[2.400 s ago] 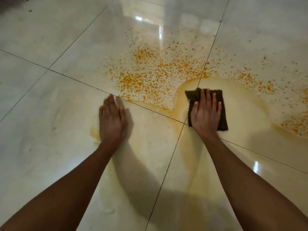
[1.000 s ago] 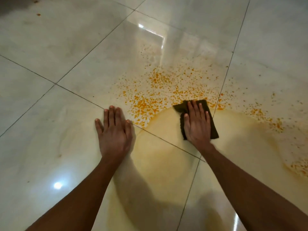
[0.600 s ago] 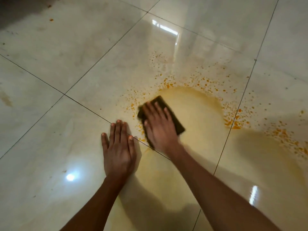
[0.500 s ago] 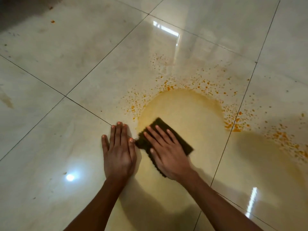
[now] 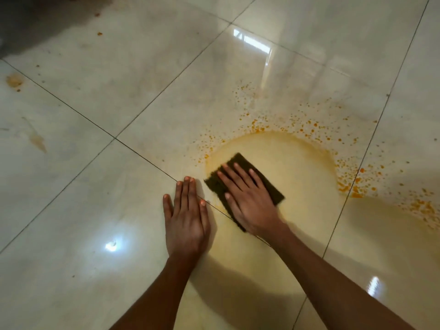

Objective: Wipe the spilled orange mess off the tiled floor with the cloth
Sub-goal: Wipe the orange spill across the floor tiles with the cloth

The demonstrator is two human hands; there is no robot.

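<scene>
A dark folded cloth (image 5: pixel 271 184) lies flat on the glossy pale tiled floor (image 5: pixel 123 86). My right hand (image 5: pixel 247 201) presses on it with straight, spread fingers. My left hand (image 5: pixel 187 215) lies flat on the tile just left of the cloth, fingers together, holding nothing. Orange specks (image 5: pixel 307 129) ring the far side of a smeared yellowish wet patch (image 5: pixel 292 160). More orange specks (image 5: pixel 419 206) lie at the right, past a grout line.
A yellow film (image 5: pixel 238 277) spreads over the tiles under my forearms. Small orange stains (image 5: pixel 14 81) and a faint streak (image 5: pixel 38 140) mark the left tiles. A dark shadowed area (image 5: pixel 28 22) fills the far left corner. Light glare (image 5: pixel 112 245) shows on the near tile.
My right hand has swept the cloth from the right tile leftward across the grout line, smearing the specks into a yellowish patch, and has ended close beside my left hand. My left hand stayed planted.
</scene>
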